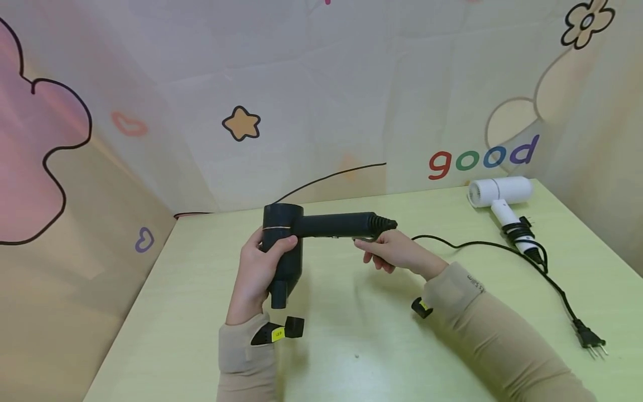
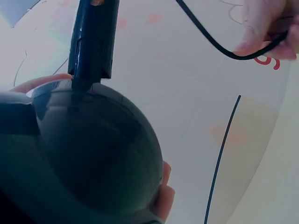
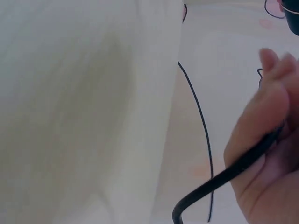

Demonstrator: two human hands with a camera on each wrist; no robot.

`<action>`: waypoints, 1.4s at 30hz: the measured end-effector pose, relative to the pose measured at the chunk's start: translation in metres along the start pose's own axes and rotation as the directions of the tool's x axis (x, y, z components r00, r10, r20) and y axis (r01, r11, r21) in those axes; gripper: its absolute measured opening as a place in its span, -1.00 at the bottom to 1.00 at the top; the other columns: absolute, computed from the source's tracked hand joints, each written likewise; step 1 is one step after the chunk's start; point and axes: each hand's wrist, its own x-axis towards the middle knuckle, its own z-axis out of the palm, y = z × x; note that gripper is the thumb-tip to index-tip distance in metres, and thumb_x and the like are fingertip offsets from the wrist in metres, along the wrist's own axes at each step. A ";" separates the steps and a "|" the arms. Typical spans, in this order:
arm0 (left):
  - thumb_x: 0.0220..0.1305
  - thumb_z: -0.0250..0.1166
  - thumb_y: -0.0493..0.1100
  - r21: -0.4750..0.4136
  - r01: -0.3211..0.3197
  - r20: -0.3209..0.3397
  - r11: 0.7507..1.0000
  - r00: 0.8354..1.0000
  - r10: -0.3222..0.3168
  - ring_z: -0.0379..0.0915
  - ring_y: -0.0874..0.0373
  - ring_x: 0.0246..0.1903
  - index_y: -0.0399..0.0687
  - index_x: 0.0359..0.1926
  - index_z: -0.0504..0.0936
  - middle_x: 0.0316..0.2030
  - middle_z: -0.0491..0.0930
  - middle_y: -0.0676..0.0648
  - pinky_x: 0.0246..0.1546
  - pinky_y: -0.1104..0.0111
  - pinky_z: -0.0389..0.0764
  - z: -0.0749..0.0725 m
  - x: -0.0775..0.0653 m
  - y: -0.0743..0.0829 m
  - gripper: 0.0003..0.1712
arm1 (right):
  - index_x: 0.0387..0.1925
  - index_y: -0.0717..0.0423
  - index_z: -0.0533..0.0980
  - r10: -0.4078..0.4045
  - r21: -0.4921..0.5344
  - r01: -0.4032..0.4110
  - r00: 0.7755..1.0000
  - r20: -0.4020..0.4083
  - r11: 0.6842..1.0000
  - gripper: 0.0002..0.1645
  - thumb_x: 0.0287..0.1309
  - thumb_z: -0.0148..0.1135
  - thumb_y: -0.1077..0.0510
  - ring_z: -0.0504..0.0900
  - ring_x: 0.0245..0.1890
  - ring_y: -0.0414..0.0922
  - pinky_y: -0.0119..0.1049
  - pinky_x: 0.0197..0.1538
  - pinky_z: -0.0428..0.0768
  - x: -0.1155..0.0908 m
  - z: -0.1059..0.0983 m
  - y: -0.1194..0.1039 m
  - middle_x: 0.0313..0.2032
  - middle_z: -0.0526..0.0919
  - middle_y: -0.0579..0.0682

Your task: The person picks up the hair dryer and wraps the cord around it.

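A black hair dryer (image 1: 291, 265) is held up over the table, its handle pointing right. My left hand (image 1: 253, 268) grips the barrel, with the thumb across its front. By the strain relief at the handle's end, my right hand (image 1: 399, 251) holds the black cord (image 1: 469, 243). In the left wrist view the dryer's rounded body (image 2: 100, 154) fills the lower left, and the cord (image 2: 205, 33) curves to the right fingers. The right wrist view shows the cord (image 3: 224, 176) running into the curled right hand (image 3: 261, 140).
The cord trails right across the pale green table (image 1: 176, 335) to a two-pin plug (image 1: 589, 336). A white hair dryer (image 1: 509, 191) with its own cord wrapped round the handle lies at the back right. Behind the table hangs a printed backdrop (image 1: 311, 111).
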 end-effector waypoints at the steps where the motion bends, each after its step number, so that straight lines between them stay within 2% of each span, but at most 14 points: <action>1: 0.17 0.32 -0.06 -0.003 0.001 0.012 1.000 1.000 -0.001 0.59 -0.01 -0.21 0.09 0.16 0.42 -0.03 0.50 -0.20 -0.26 0.16 0.65 0.000 0.000 0.000 -0.48 | -0.49 0.25 0.61 0.016 -0.031 -0.017 1.000 -0.012 0.999 -0.24 0.10 0.10 -0.41 0.30 -0.75 -0.20 -0.35 -0.57 0.33 0.000 -0.002 -0.002 -0.74 0.42 -0.10; 3: 0.16 0.32 -0.07 -0.009 0.005 0.033 1.000 0.999 -0.005 0.58 0.00 -0.21 0.08 0.15 0.43 -0.03 0.49 -0.20 -0.25 0.17 0.65 0.000 0.000 0.000 -0.48 | -0.57 0.21 0.57 0.028 -0.069 -0.030 0.999 -0.027 0.997 -0.28 0.14 0.07 -0.39 0.26 -0.76 -0.19 -0.36 -0.61 0.26 -0.001 -0.006 -0.006 -0.76 0.37 -0.11; 4: 0.16 0.33 -0.07 -0.006 0.007 0.040 1.000 0.999 -0.007 0.58 0.00 -0.21 0.08 0.15 0.43 -0.04 0.49 -0.20 -0.25 0.17 0.65 0.000 -0.001 0.000 -0.48 | -0.60 0.20 0.55 0.011 -0.078 -0.013 1.000 -0.030 0.997 -0.33 0.20 0.06 -0.31 0.24 -0.76 -0.19 -0.37 -0.63 0.22 -0.001 -0.008 -0.008 -0.77 0.36 -0.11; 6: 0.15 0.33 -0.08 0.004 0.007 0.052 1.000 0.999 -0.007 0.59 0.01 -0.23 0.08 0.15 0.43 -0.05 0.49 -0.20 -0.26 0.18 0.65 0.001 -0.001 0.000 -0.48 | -0.64 0.20 0.53 -0.064 -0.118 0.059 0.997 -0.041 0.991 -0.51 0.25 0.09 -0.07 0.23 -0.76 -0.21 -0.38 -0.64 0.21 -0.001 -0.012 -0.010 -0.78 0.35 -0.13; 9: 0.13 0.34 -0.10 0.029 0.001 0.068 1.000 0.998 -0.003 0.60 0.02 -0.27 0.08 0.14 0.44 -0.09 0.50 -0.19 -0.27 0.18 0.65 0.002 -0.001 0.000 -0.47 | -0.69 0.23 0.51 -0.200 -0.214 0.184 0.978 -0.056 0.959 -0.68 0.13 0.16 0.22 0.25 -0.73 -0.22 -0.37 -0.57 0.27 -0.001 -0.018 -0.014 -0.78 0.34 -0.16; 11: 0.12 0.34 -0.11 0.044 -0.004 0.080 0.999 0.997 0.001 0.60 0.02 -0.30 0.09 0.14 0.44 -0.11 0.50 -0.19 -0.29 0.18 0.65 0.002 -0.001 0.000 -0.47 | -0.72 0.22 0.53 -0.232 -0.256 0.205 0.969 -0.080 0.945 -0.65 0.14 0.20 0.18 0.30 -0.70 -0.22 -0.36 -0.48 0.31 -0.001 -0.022 -0.018 -0.79 0.37 -0.18; 12: 0.12 0.34 -0.11 0.049 -0.006 0.085 0.999 0.996 0.002 0.60 0.02 -0.30 0.09 0.14 0.44 -0.11 0.50 -0.19 -0.30 0.18 0.65 0.003 -0.001 0.000 -0.47 | -0.74 0.19 0.53 -0.229 -0.263 0.197 0.969 -0.095 0.944 -0.59 0.16 0.22 0.10 0.30 -0.70 -0.21 -0.36 -0.47 0.31 -0.001 -0.023 -0.021 -0.79 0.37 -0.18; 16: 0.11 0.35 -0.12 0.075 -0.010 0.086 0.997 0.996 0.004 0.58 0.03 -0.30 0.11 0.14 0.45 -0.11 0.50 -0.18 -0.30 0.18 0.64 0.004 0.000 -0.001 -0.47 | -0.87 0.08 0.36 -0.190 -0.242 0.147 0.968 -0.165 0.959 -0.33 0.20 0.15 -0.21 0.15 -0.74 -0.21 -0.36 -0.54 0.18 -0.004 -0.029 -0.030 -0.83 0.22 -0.17; 18: 0.10 0.35 -0.11 0.093 -0.013 0.081 0.996 0.997 0.005 0.58 0.02 -0.29 0.13 0.14 0.45 -0.11 0.50 -0.18 -0.30 0.19 0.64 0.004 0.001 -0.002 -0.45 | -0.89 0.04 0.28 -0.206 -0.276 0.148 0.959 -0.193 0.950 -0.30 0.20 0.13 -0.25 0.13 -0.74 -0.22 -0.37 -0.56 0.18 -0.007 -0.031 -0.034 -0.84 0.17 -0.17; 21: 0.09 0.37 -0.08 0.135 -0.017 0.068 0.991 0.998 0.008 0.58 0.01 -0.27 0.16 0.16 0.43 -0.10 0.50 -0.18 -0.30 0.20 0.64 0.003 0.002 -0.003 -0.42 | -0.85 0.05 0.41 -0.228 -0.318 0.152 0.949 -0.218 0.936 -0.33 0.22 0.09 -0.26 0.17 -0.75 -0.21 -0.35 -0.56 0.25 -0.009 -0.035 -0.036 -0.86 0.21 -0.17; 24: 0.07 0.39 -0.06 0.184 -0.026 0.051 0.983 0.999 0.017 0.58 0.00 -0.25 0.19 0.19 0.41 -0.09 0.50 -0.18 -0.30 0.21 0.63 0.003 0.004 -0.005 -0.38 | -0.68 0.09 0.59 -0.234 -0.339 0.147 0.944 -0.231 0.929 -0.40 0.25 0.06 -0.23 0.23 -0.75 -0.20 -0.32 -0.54 0.30 -0.012 -0.039 -0.037 -0.86 0.29 -0.17; 26: 0.06 0.39 -0.05 0.214 -0.035 0.040 0.976 0.999 0.027 0.58 -0.01 -0.25 0.19 0.20 0.40 -0.09 0.52 -0.18 -0.30 0.21 0.63 0.003 0.004 -0.006 -0.36 | -0.57 0.11 0.65 -0.236 -0.340 0.148 0.943 -0.234 0.929 -0.44 0.27 0.06 -0.20 0.18 -0.75 -0.19 -0.31 -0.56 0.26 -0.015 -0.042 -0.039 -0.86 0.29 -0.15; 33: 0.06 0.37 -0.03 0.306 -0.068 -0.022 0.950 0.997 0.079 0.57 -0.05 -0.29 0.11 0.17 0.39 -0.14 0.54 -0.17 -0.38 0.22 0.63 0.003 0.005 -0.008 -0.37 | -0.37 0.11 0.67 -0.237 -0.330 0.152 0.942 -0.237 0.932 -0.52 0.33 0.01 -0.13 0.16 -0.72 -0.17 -0.30 -0.53 0.24 -0.031 -0.052 -0.048 -0.81 0.22 -0.14; 42: 0.04 0.36 0.02 0.416 -0.059 -0.143 0.908 0.981 0.129 0.53 -0.03 -0.33 0.03 0.20 0.35 -0.16 0.55 -0.14 -0.47 0.27 0.59 0.003 0.006 -0.011 -0.30 | -0.38 0.10 0.67 -0.281 -0.294 0.212 0.935 -0.217 0.932 -0.57 0.34 0.01 -0.07 0.09 -0.74 -0.22 -0.32 -0.55 0.20 -0.050 -0.050 -0.055 -0.79 0.13 -0.17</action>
